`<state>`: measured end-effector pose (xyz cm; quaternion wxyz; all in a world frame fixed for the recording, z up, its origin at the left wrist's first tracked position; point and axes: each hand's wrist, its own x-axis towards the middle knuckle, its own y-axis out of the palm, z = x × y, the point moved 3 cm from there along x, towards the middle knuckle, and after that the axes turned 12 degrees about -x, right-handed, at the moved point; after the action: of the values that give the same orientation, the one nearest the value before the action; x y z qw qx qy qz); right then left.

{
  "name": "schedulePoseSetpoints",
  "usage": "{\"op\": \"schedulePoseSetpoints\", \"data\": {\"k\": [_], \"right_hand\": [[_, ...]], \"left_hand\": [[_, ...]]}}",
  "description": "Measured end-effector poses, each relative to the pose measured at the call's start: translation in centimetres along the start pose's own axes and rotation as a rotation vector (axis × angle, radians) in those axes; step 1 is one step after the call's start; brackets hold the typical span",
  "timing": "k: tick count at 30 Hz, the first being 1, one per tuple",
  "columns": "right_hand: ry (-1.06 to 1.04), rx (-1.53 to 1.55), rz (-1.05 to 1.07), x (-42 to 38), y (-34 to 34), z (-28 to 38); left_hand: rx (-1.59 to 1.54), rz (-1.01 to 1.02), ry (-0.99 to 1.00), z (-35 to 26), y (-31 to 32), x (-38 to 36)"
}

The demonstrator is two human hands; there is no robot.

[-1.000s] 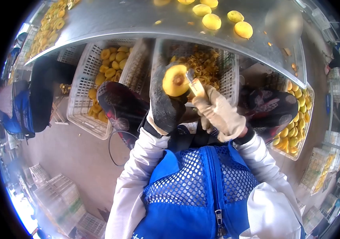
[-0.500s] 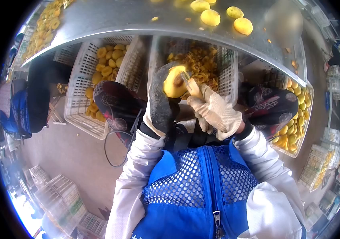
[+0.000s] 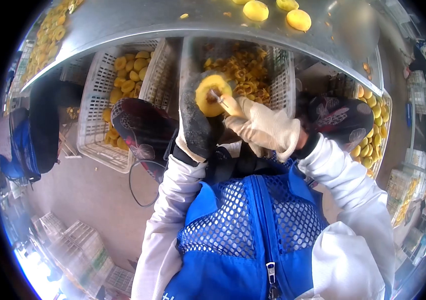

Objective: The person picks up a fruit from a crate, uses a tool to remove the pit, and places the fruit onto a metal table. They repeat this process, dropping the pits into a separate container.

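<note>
My left hand (image 3: pixel 196 122), in a dark-coated glove, is wrapped round a yellow peach half (image 3: pixel 204 96) with its cut face turned up. A brown hollow or stone shows at the middle of that face. In a cream knitted glove, my right hand (image 3: pixel 269 126) grips a pitting knife (image 3: pixel 230 106) by its light-coloured handle. The metal tip of the knife reaches into the brown centre of the peach. Both hands are above my lap, close to the near side of a crate (image 3: pixel 284 85) holding peach scraps (image 3: pixel 245 70).
A metal table (image 3: pixel 148 21) crosses the top, with several whole peaches (image 3: pixel 299 20) on it and cut pieces (image 3: pixel 48 42) at its left. A white crate (image 3: pixel 89 100) of peach halves stands left; another crate (image 3: pixel 384 130) of peaches stands right. A cable (image 3: pixel 132 187) hangs by my left knee.
Both hands have shifted slightly left with the peach half and the knife. The peach's cut face is turned more towards me, and the knife tip is now at its centre.
</note>
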<state>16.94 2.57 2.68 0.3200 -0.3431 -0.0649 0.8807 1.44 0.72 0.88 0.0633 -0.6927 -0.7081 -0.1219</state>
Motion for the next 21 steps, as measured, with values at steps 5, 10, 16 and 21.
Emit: {"op": "schedulePoseSetpoints", "data": {"k": [5, 10, 16, 21], "right_hand": [[-0.042, -0.011, -0.046, -1.0, -0.6, 1.5], [-0.060, 0.262, 0.038, -0.4, -0.4, 2.1], [-0.130, -0.214, -0.158, 0.7, -0.4, 0.5], [-0.009, 0.262, 0.123, -0.1, -0.4, 2.3]], "left_hand": [[-0.366, 0.057, -0.174, 2.4, -0.9, 0.0], [-0.324, 0.051, -0.220, 3.1, -0.9, 0.2], [-0.136, -0.029, -0.147, 3.5, -1.1, 0.1], [-0.144, -0.081, -0.131, 3.5, -1.1, 0.1]]}}
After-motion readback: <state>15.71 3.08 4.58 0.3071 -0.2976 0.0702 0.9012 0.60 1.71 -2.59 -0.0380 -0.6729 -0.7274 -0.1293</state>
